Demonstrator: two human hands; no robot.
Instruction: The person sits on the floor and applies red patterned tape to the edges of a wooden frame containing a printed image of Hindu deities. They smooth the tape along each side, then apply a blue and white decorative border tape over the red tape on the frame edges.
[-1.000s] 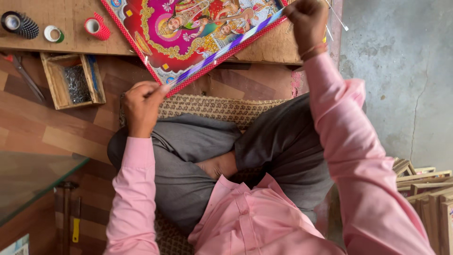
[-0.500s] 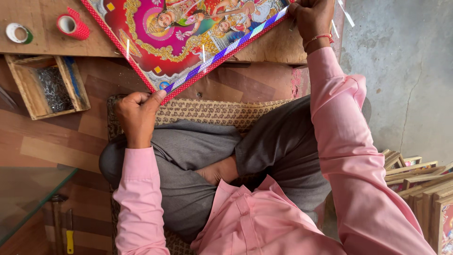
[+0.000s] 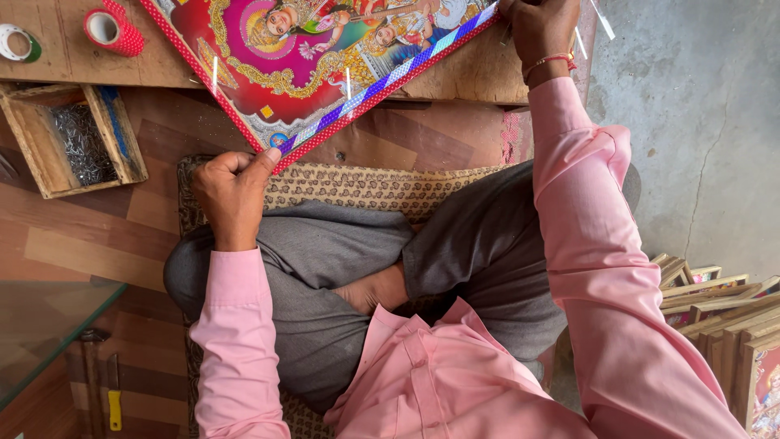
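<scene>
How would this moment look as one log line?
left hand: pinches picture corner | right hand: grips far corner | picture: tilted over wooden board | nail box: beside

Colour overload on the picture point(image 3: 317, 65): a hot pink and red field is filled with gold scrollwork and small figures, and it's edged with a red border dotted white plus a blue-and-silver strip along the lower edge. Pink sleeves and a pink shirt point(image 3: 439, 382) are paired with plain grey trousers point(image 3: 341, 252). A thin red thread is seen on the wrist of the right hand point(image 3: 540, 28). The mat point(image 3: 366, 187) is patterned in tan with a dark brown leopard-ish print. The tape roll point(image 3: 110, 28) is red with white dots, the counter point(image 3: 57, 65) bare brown wood, the floor point(image 3: 691, 122) dull grey.
</scene>
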